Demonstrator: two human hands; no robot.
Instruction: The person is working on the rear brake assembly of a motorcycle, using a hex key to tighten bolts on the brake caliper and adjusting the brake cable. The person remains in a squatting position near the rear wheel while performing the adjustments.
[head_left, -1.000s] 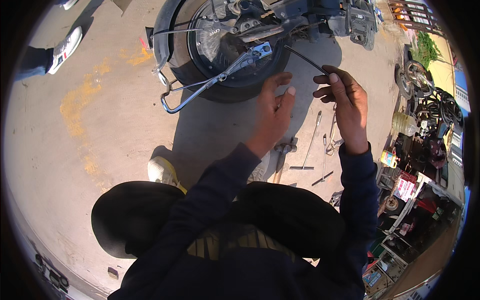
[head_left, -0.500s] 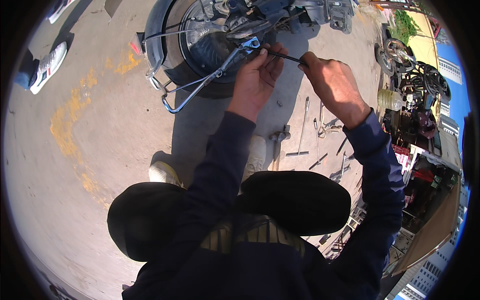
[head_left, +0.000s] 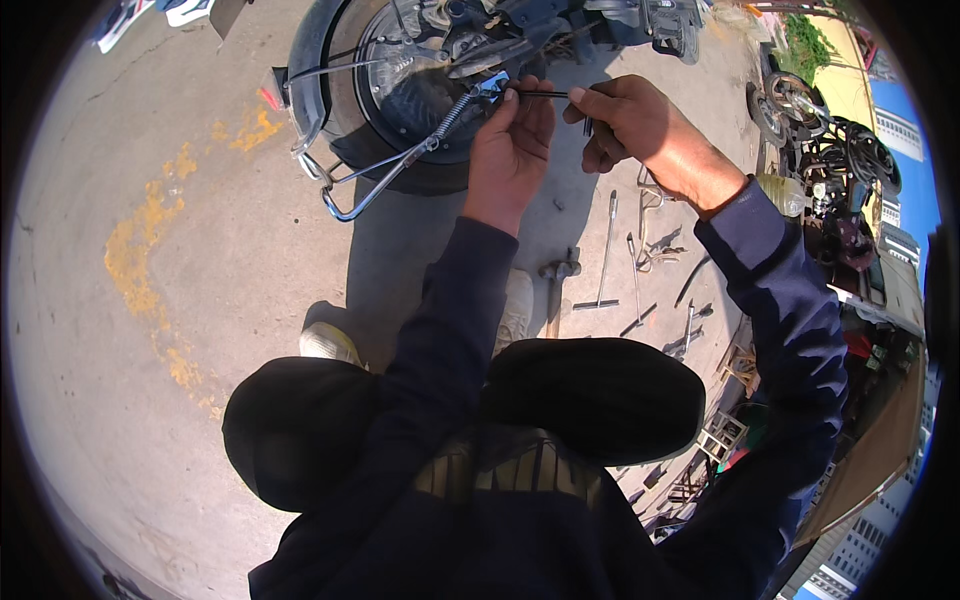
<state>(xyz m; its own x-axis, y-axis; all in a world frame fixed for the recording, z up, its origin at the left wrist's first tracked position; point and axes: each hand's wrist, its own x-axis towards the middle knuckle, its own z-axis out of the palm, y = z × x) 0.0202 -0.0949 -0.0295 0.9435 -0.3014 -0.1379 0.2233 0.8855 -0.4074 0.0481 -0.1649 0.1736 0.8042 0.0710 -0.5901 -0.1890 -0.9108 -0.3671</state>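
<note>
A motorcycle lies at the top of the view, its black rear tire (head_left: 345,125) toward me. Along the wheel runs a chrome kickstand-like bar (head_left: 378,195) with a coil spring (head_left: 455,115) reaching a shiny bracket (head_left: 490,85). By that bracket, my left hand (head_left: 512,145) has its thumb and fingers closed around one end of a thin dark rod (head_left: 545,94). My right hand (head_left: 645,125) grips the rod's other end, thumb on top and fingers curled under. The tip near the bracket is hidden behind my left fingers.
A hammer (head_left: 556,285) lies on the concrete below my hands, beside long T-handled wrenches (head_left: 609,245) and several other tools. Another motorcycle (head_left: 800,105) stands at the right, near a plastic jug (head_left: 783,193). Another person's shoes (head_left: 187,12) are at the top left.
My right hand has moved slightly left and up, and turned; its fingers now curl beneath the rod, which lies more level. My left hand stays by the bracket. The other person's feet moved upward.
</note>
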